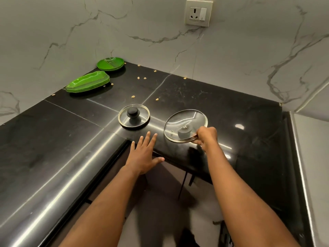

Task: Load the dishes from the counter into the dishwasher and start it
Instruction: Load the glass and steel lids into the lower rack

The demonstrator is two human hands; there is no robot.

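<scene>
Two glass pot lids are on the black counter [231, 118]. The larger glass lid [185, 120] is upside down and tilted, its near rim lifted; my right hand [207, 136] grips that rim. The smaller glass lid [133, 117] lies flat with its black knob up, just left of it. My left hand [144, 154] hovers with fingers spread above the counter's front edge, short of the smaller lid and touching nothing. A stack of green leaf-shaped trays [88, 82] and a stack of round green plates [110, 63] sit at the far left by the wall.
Several small pale crumbs [141, 78] are scattered over the back of the counter. Marble walls close the corner, with a power socket [198, 12] high on the back wall. A light ledge [313, 157] runs along the right. Below the counter's inner corner is dark floor.
</scene>
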